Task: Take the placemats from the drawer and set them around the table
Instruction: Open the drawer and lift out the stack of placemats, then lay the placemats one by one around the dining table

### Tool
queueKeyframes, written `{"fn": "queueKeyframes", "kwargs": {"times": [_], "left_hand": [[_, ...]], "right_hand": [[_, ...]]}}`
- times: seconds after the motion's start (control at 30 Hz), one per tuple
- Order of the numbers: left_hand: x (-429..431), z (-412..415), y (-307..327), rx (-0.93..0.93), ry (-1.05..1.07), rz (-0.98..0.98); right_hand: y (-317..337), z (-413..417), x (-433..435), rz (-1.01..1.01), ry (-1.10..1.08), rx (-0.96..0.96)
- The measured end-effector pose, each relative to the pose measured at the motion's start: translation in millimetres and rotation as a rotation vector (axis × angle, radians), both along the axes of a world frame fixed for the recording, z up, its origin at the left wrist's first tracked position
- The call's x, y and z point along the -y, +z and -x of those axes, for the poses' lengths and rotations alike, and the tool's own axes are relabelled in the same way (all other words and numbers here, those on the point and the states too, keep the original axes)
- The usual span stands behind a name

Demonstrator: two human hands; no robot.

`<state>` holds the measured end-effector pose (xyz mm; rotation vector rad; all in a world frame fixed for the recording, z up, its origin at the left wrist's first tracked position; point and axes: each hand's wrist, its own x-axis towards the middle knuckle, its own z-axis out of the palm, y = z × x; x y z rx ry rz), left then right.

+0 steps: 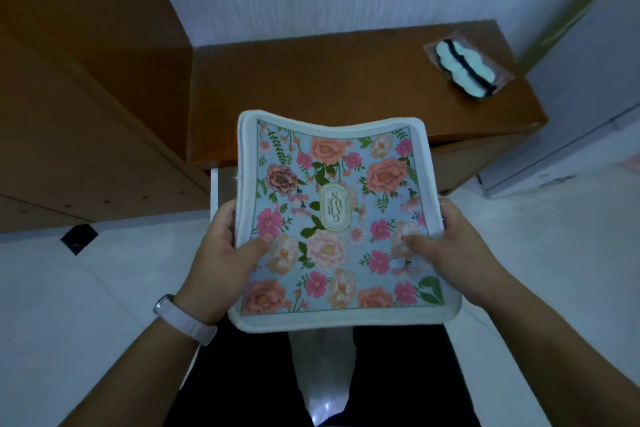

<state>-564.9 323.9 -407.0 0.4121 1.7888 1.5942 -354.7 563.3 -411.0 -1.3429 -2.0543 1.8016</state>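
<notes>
I hold a stack of floral placemats [339,218] in front of me, pale blue with pink and orange flowers, a white border and a small label in the middle. At least two layers show at the top left edge. My left hand [225,253] grips the left edge with the thumb on top. My right hand [446,246] grips the right edge the same way. The stack sags a little in the middle. Behind it, a part-open drawer [221,180] of the brown cabinet [311,87] shows only as a pale sliver; its inside is hidden.
A clear packet with a pale turquoise item [467,66] lies on the cabinet top's far right corner. A tall brown wooden unit [86,97] stands at left, a white appliance [581,97] at right. White tiled floor [104,288] lies below, with a dark mark [79,237].
</notes>
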Motion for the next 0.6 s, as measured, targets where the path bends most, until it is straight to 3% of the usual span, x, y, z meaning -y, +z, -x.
{"fn": "queueKeyframes", "kwargs": {"times": [0.37,0.6], "left_hand": [[-1,-37,239,-0.004,-0.104,0.049],[2,-51,318,-0.05,-0.134,-0.009]], "right_hand": [[238,-56,27,-0.015,-0.097,0.014],[324,-81,40,-0.083,-0.148,0.01]]}}
